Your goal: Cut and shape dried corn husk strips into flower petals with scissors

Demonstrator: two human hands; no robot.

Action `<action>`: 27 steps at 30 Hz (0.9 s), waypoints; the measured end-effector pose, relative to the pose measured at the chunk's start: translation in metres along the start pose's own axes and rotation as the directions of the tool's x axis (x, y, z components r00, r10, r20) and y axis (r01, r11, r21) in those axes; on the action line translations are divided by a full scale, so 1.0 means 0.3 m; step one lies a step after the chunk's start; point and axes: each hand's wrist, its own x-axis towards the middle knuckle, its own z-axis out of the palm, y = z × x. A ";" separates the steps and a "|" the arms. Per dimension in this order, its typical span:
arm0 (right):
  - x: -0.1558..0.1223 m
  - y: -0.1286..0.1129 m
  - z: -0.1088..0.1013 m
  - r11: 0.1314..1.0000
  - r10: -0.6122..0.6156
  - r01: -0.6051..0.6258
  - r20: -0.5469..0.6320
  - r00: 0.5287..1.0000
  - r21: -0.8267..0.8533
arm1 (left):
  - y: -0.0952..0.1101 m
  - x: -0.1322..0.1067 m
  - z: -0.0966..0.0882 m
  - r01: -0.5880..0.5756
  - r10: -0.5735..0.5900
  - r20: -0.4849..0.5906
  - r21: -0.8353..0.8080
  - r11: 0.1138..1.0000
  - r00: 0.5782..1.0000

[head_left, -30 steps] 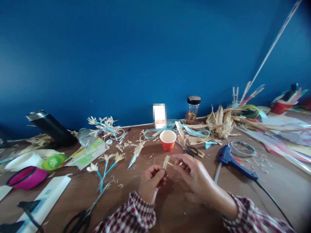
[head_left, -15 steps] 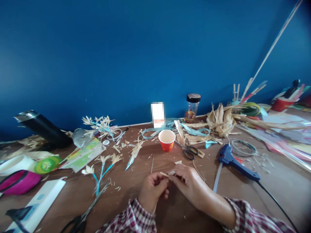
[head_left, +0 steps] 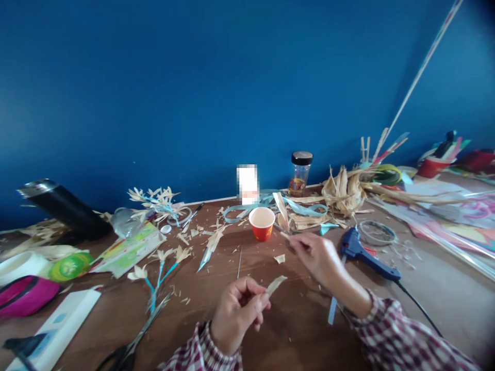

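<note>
My left hand is closed in a pinch on a short pale husk strip, held just above the brown table near its front edge. My right hand is stretched forward to the right of a red paper cup. Its fingers are curled over the small scissors, whose thin tip pokes out to the left; the handles are hidden under the hand. A small husk scrap lies between the two hands.
A blue glue gun with its cable lies right of my right hand, by a wire coil. A husk pile and a jar stand at the back. Husk flowers, large scissors, a black flask and tape rolls lie on the left.
My right hand let go of the husk strip and moved forward and right onto the small scissors. My left hand kept the strip and sank slightly toward me.
</note>
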 end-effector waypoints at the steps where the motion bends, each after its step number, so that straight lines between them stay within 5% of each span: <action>1: 0.007 0.005 -0.014 1.000 0.026 -0.025 -0.046 0.999 0.018 | 0.003 0.003 -0.003 0.006 -0.007 -0.007 -0.016 1.000 1.000; 12: -0.069 -0.099 0.031 0.972 -0.155 0.109 0.215 0.964 0.209 | -0.033 0.060 -0.037 -0.048 0.045 0.032 0.103 0.993 0.998; 22: -0.096 -0.097 0.064 0.959 -0.202 0.129 0.289 0.936 0.254 | -0.008 0.064 -0.024 -0.001 -0.020 -0.075 -0.262 0.965 0.997; 27: -0.094 -0.102 0.064 0.947 -0.241 0.166 0.266 0.933 0.275 | -0.013 0.068 -0.022 -0.020 -0.014 -0.123 -0.267 0.963 0.992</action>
